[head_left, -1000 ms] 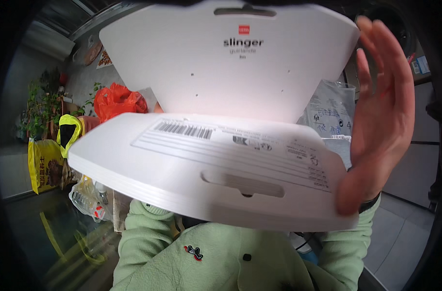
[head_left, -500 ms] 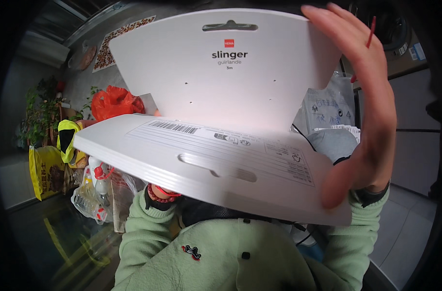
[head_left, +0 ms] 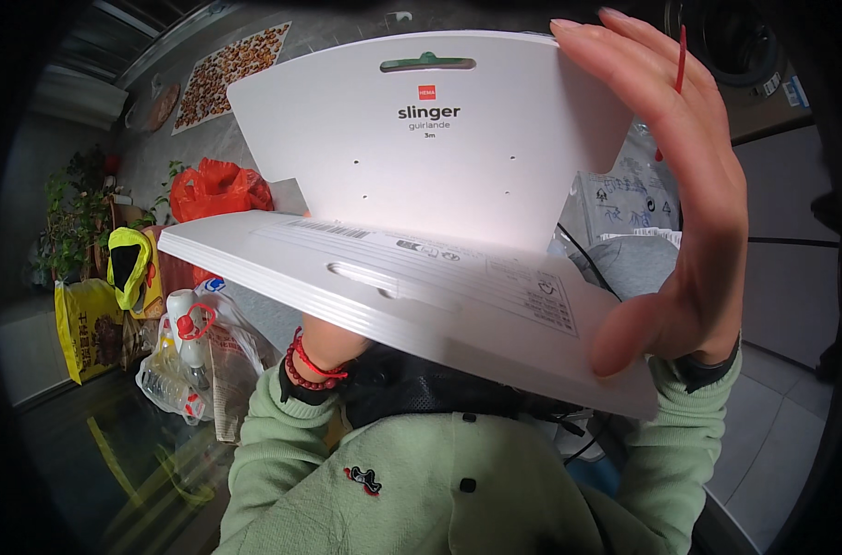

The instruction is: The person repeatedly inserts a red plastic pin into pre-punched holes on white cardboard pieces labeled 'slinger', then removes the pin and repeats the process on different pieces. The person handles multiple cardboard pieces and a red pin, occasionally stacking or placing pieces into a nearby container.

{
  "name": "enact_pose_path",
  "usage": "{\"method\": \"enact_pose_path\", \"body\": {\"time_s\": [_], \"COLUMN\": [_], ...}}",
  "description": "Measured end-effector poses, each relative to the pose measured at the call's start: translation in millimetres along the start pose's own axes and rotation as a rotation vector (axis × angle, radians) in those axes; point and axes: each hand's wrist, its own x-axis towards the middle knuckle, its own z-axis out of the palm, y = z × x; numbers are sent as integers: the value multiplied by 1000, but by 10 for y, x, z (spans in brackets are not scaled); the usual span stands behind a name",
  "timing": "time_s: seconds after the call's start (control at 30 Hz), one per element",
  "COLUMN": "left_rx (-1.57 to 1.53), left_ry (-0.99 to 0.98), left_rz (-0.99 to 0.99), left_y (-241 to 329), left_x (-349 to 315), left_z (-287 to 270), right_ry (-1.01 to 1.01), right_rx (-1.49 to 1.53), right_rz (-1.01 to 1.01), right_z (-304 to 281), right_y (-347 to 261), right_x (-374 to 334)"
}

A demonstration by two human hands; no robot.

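A stack of white folded cardboard header cards (head_left: 458, 305) is held up in front of my chest. Its top card (head_left: 430, 171) is raised like a lid, with a hang slot, small holes, dark print and a red square. My right hand (head_left: 689, 185) grips the right side, fingers at the raised card's top corner, thumb on the lower stack. A thin red strip (head_left: 682, 57) shows beside its fingers; its kind is unclear. My left hand (head_left: 336, 342) reaches beneath the stack, wrist wearing red bracelets (head_left: 310, 368); its fingers are hidden.
At left are a red plastic bag (head_left: 219, 190), a yellow bag (head_left: 83, 314), a clear bag of bottles (head_left: 176, 370) and potted plants (head_left: 79, 217). A printed clear plastic bag (head_left: 624, 199) lies behind my right hand. A mat (head_left: 231, 79) lies at the far left.
The stack has tilted, so its lower face shows at a flatter angle. My right hand has shifted slightly left with it. More of my left wrist shows beneath.
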Motion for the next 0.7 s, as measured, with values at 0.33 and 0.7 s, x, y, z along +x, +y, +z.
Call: {"method": "enact_pose_path", "body": {"time_s": [0.33, 0.7], "left_rx": [-729, -891], "left_ry": [273, 359], "left_rz": [-186, -253], "left_y": [-110, 94], "left_x": [-261, 64], "left_z": [270, 251], "right_ry": [-22, 157], "right_rx": [-76, -133], "right_rz": [-79, -161], "right_z": [-211, -211], "right_y": [-119, -595], "right_x": [62, -154]}}
